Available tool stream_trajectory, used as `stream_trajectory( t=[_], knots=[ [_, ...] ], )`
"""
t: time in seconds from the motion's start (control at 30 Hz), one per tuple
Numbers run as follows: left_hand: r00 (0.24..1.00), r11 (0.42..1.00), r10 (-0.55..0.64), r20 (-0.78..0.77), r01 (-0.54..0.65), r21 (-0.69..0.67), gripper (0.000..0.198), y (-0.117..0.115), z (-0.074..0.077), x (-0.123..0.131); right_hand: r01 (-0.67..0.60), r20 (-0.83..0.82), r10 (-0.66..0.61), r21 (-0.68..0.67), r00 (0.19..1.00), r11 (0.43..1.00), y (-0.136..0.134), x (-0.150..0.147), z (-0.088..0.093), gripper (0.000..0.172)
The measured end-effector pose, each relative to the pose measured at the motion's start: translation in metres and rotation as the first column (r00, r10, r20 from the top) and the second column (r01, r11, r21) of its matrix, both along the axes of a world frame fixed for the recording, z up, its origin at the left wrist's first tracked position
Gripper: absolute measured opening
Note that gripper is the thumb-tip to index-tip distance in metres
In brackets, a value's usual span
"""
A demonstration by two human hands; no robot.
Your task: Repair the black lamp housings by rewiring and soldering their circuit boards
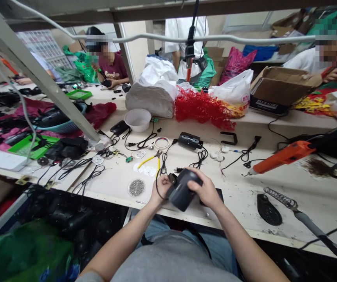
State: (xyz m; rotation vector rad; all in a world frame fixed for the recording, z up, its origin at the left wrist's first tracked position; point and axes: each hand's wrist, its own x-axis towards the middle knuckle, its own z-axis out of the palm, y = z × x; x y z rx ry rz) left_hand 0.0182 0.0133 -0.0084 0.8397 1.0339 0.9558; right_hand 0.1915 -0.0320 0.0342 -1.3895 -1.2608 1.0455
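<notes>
A dark grey plastic device housing [182, 190] is held between both my hands just above the near table edge. My left hand [161, 188] grips its left end, fingers curled, with a black cord looping down past the wrist. My right hand [206, 189] wraps over its top and right side. A second black housing [189, 140] lies farther back on the table. Yellow-handled pliers [150, 159] lie just beyond my left hand, and a small round tin of screws [136, 187] sits to its left.
An orange power screwdriver [285, 155] lies at right, with a soldering iron and coiled stand [282, 199] nearer. White bowl [138, 119], tape roll [161, 142], black cords and small circuit boards litter the middle. Red netting [203, 107], bags and a cardboard box [276, 90] stand behind. Other people sit across.
</notes>
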Motion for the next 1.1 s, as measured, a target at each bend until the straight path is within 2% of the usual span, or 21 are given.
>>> stream_trajectory(
  t=[0.07,0.13,0.27,0.33,0.43,0.47,0.53,0.67,0.8,0.87,0.93,1.0,1.03,1.1],
  knots=[
    [0.998,0.998,-0.049,0.048,0.051,-0.034,0.027,0.000,-0.006,0.002,-0.096,0.156,0.087,0.050,0.984,0.994,-0.006,-0.006,0.001,0.060],
    [0.989,0.993,-0.093,0.112,0.100,-0.060,0.029,0.000,-0.008,0.002,-0.154,0.250,0.130,0.079,0.959,0.985,-0.010,-0.011,0.000,0.061],
    [0.959,0.979,-0.163,0.230,0.186,-0.081,0.039,0.004,-0.003,0.000,-0.129,0.363,0.085,0.098,0.928,0.987,-0.017,-0.009,-0.009,0.062],
    [0.935,0.967,-0.215,0.281,0.244,-0.069,0.042,0.007,0.002,-0.003,-0.108,0.374,0.075,0.068,0.924,0.992,-0.019,-0.004,-0.012,0.075],
    [0.887,0.925,-0.335,0.317,0.373,-0.068,0.046,0.010,0.007,-0.007,-0.195,0.291,0.198,-0.037,0.936,0.980,-0.020,-0.001,-0.009,0.104],
    [0.877,0.912,-0.360,0.319,0.403,-0.077,0.046,0.011,0.008,-0.008,-0.229,0.258,0.237,-0.061,0.937,0.972,-0.019,-0.001,-0.007,0.109],
    [0.873,0.905,-0.363,0.325,0.413,-0.099,0.045,0.011,0.008,-0.007,-0.252,0.224,0.260,-0.065,0.939,0.966,-0.017,-0.004,-0.004,0.106],
    [0.875,0.938,-0.246,0.416,0.323,-0.125,0.042,0.012,0.005,-0.004,-0.159,0.234,0.144,0.046,0.962,0.986,-0.010,-0.007,-0.001,0.078],
    [0.861,0.928,-0.176,0.477,0.307,-0.212,0.036,0.005,0.005,-0.012,-0.029,0.208,-0.001,0.141,0.978,0.990,-0.004,0.007,-0.004,0.073],
    [0.893,0.918,-0.192,0.406,0.310,-0.246,0.037,-0.004,0.007,-0.024,0.020,0.187,-0.049,0.154,0.981,0.988,-0.003,0.021,-0.006,0.076],
    [0.947,0.927,-0.209,0.245,0.272,-0.258,0.039,-0.015,0.013,-0.040,0.063,0.173,-0.089,0.149,0.981,0.987,-0.003,0.035,-0.006,0.079],
    [0.992,0.975,-0.119,0.042,0.125,-0.183,0.037,-0.026,0.023,-0.056,0.080,0.181,-0.107,0.147,0.978,0.986,-0.005,0.047,-0.005,0.078],
    [0.999,0.996,-0.023,-0.040,0.019,-0.093,0.036,-0.030,0.030,-0.063,0.068,0.193,-0.098,0.154,0.976,0.986,-0.006,0.050,-0.003,0.077],
    [0.982,0.981,0.149,-0.114,-0.132,0.144,0.032,-0.031,0.047,-0.070,0.005,0.227,-0.048,0.183,0.973,0.983,-0.008,0.051,0.001,0.073]
  ],
)
